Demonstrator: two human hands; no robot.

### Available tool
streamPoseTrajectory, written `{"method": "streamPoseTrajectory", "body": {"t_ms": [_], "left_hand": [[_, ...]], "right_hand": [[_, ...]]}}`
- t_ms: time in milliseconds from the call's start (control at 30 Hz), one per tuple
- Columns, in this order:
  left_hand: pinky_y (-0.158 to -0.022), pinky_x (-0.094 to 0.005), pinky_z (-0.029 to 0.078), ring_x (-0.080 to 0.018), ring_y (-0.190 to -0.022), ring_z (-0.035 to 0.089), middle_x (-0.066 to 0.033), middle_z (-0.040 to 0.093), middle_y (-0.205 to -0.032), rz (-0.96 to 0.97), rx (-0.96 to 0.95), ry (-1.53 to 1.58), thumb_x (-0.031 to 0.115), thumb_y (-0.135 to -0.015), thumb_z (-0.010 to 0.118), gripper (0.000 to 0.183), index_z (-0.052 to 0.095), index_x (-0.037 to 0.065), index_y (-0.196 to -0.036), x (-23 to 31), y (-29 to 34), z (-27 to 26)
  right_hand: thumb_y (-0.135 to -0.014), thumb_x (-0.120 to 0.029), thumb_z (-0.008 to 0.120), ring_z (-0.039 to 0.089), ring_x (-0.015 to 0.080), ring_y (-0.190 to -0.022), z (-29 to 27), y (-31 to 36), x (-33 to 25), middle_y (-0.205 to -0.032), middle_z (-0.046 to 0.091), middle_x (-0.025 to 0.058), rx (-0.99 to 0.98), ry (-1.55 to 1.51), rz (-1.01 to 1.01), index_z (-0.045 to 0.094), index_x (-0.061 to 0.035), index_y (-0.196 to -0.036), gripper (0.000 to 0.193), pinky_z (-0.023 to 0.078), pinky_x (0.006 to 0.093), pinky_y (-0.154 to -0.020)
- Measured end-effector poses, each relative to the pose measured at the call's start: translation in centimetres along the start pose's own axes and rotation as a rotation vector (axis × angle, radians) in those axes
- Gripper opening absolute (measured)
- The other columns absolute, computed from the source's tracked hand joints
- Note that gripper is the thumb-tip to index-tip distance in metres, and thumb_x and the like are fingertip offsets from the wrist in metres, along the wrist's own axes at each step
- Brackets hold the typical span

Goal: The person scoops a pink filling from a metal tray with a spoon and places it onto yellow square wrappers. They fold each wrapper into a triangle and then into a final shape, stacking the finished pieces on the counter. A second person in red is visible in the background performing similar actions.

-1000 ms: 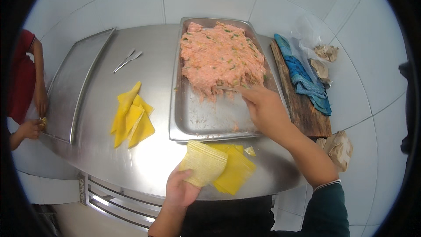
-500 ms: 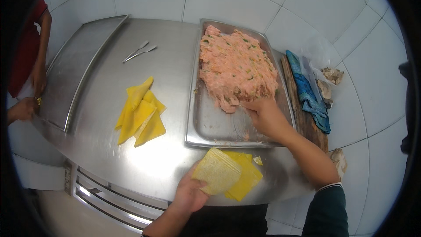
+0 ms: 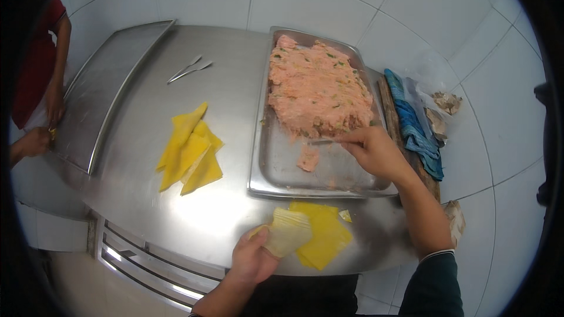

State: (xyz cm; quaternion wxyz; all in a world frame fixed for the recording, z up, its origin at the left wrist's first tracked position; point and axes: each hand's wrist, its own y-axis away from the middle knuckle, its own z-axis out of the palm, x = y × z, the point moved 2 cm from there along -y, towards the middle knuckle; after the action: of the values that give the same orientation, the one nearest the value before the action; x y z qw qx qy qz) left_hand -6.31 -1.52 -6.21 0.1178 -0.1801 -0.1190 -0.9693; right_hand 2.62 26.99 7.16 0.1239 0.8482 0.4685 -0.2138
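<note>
My left hand (image 3: pixel 251 256) pinches a pale yellow dough wrapper (image 3: pixel 290 232) by its edge, low over the steel table. Just right of it lie more yellow wrappers (image 3: pixel 326 239), beside a small yellow scrap (image 3: pixel 345 216). My right hand (image 3: pixel 371 151) grips a thin metal spreader (image 3: pixel 321 141) inside a deep steel tray (image 3: pixel 311 193). A mound of pink minced filling (image 3: pixel 322 89) with green bits covers the tray's far part. Below the spreader's tip, a small separate lump of filling (image 3: pixel 308 158) sits on the tray floor.
Yellow wrappers (image 3: pixel 189 151) lie overlapping left of the tray, with two metal spreaders (image 3: pixel 189 70) farther back. A flat metal tray (image 3: pixel 117 82) stands at the left, near another person's hands (image 3: pixel 36 141). Right of the filling tray are a wooden board (image 3: pixel 392 108) and a blue cloth (image 3: pixel 411 132).
The spreader has drawn a small lump of filling away from the mound, and my right hand has shifted slightly right. My left hand has tilted the wrapper and moved it slightly lower.
</note>
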Motion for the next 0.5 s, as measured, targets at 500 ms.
{"method": "streamPoseTrajectory", "body": {"t_ms": [500], "left_hand": [[-0.114,-0.0609,0.038,-0.0423,-0.134,0.051,-0.0246,0.048,-0.148,0.057,0.038,0.073,0.028,-0.099,0.050,0.063,0.035,-0.003,-0.151,1.4,2.6,-0.1]], "right_hand": [[-0.087,-0.010,0.067,0.073,0.0303,-0.085,2.9,0.6,-1.0,-0.092,0.074,0.0215,-0.350,-0.032,-0.014,0.076,0.0018,-0.104,0.023,0.055,0.0379,-0.080]]}}
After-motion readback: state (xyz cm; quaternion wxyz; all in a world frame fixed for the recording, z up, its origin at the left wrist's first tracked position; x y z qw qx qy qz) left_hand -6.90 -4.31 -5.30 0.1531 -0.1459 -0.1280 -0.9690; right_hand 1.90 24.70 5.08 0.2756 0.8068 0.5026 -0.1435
